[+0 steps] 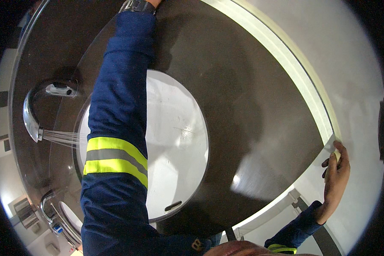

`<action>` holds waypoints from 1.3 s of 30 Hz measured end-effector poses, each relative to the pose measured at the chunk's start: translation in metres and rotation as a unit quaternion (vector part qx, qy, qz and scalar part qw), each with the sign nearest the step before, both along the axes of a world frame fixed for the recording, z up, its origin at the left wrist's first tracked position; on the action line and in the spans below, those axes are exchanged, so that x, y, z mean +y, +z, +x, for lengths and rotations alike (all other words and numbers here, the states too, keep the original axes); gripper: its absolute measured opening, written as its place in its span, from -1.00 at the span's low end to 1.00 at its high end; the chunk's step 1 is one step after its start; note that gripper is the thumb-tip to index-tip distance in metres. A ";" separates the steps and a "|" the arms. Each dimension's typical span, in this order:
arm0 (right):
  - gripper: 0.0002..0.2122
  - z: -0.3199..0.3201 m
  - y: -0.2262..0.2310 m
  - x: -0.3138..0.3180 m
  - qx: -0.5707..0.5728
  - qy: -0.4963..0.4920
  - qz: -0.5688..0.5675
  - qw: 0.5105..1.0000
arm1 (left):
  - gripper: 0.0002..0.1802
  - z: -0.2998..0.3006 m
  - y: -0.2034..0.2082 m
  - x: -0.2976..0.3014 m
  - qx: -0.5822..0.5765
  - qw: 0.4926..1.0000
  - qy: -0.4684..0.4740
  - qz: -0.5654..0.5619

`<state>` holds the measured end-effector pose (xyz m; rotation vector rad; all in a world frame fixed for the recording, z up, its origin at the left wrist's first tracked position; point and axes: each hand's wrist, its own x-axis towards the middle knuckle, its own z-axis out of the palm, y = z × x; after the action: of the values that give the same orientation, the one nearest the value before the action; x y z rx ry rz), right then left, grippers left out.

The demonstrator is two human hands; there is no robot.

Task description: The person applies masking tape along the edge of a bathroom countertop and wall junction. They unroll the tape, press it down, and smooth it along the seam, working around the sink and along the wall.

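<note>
My left arm, in a dark blue sleeve with a yellow and grey reflective band, reaches across the white oval sink [175,123] to the top edge. Only a sliver of my left hand [155,1] shows there, beyond a metal wristwatch; its fingers are out of view. At the right, my right hand [338,167] closes its fingers on a small pale yellow piece [338,156], kind unclear. A thin greyish flat piece [330,143] lies by the fingertips. They are at the lower end of a pale strip [281,47] that follows the counter's curved edge.
Water runs from a chrome faucet [30,115] into the sink, set in a dark brown counter [243,98]. A second faucet [45,205] and basin [70,215] stand at lower left. A whitish surface [345,64] borders the strip on the right.
</note>
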<state>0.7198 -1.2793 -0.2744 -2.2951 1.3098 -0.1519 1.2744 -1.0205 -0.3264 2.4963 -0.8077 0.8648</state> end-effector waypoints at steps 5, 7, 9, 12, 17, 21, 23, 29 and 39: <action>-0.66 -0.001 -0.002 -0.005 -0.024 0.006 0.020 0.999 | -0.66 0.012 0.004 0.002 0.034 0.999 -0.004 0.002; -0.66 0.001 -0.005 -0.003 -0.021 0.002 0.009 1.000 | -0.65 0.023 -0.002 0.002 0.007 0.999 0.047 -0.005; -0.66 0.002 -0.004 -0.002 -0.016 -0.005 0.008 1.000 | -0.66 0.022 -0.005 -0.003 -0.002 0.998 0.055 -0.008; -0.66 0.004 -0.002 -0.003 -0.011 -0.011 0.015 1.000 | -0.67 0.022 -0.007 0.000 -0.015 0.999 0.034 -0.017; -0.65 0.003 -0.001 -0.003 -0.006 -0.004 0.013 1.000 | -0.68 0.002 0.005 0.006 0.006 1.000 -0.001 -0.010; -0.66 0.003 -0.003 -0.002 -0.003 0.000 -0.001 1.000 | -0.69 0.011 -0.004 0.006 -0.026 0.999 -0.039 0.015; -0.66 0.002 -0.001 -0.003 -0.002 0.008 -0.002 1.000 | -0.69 0.011 -0.006 0.005 -0.024 0.999 -0.027 0.012; -0.67 0.004 0.010 0.003 0.004 -0.002 -0.011 1.000 | -0.66 0.021 -0.009 -0.018 -0.048 0.999 0.004 -0.024; -0.65 0.011 0.010 -0.008 0.024 0.060 0.034 0.997 | -0.56 -0.043 -0.032 -0.066 0.176 0.963 0.123 -0.162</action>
<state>0.7303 -1.2875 -0.2644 -2.3253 1.1766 -0.0128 1.2317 -1.0867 -0.3582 2.3811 -0.2212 0.5453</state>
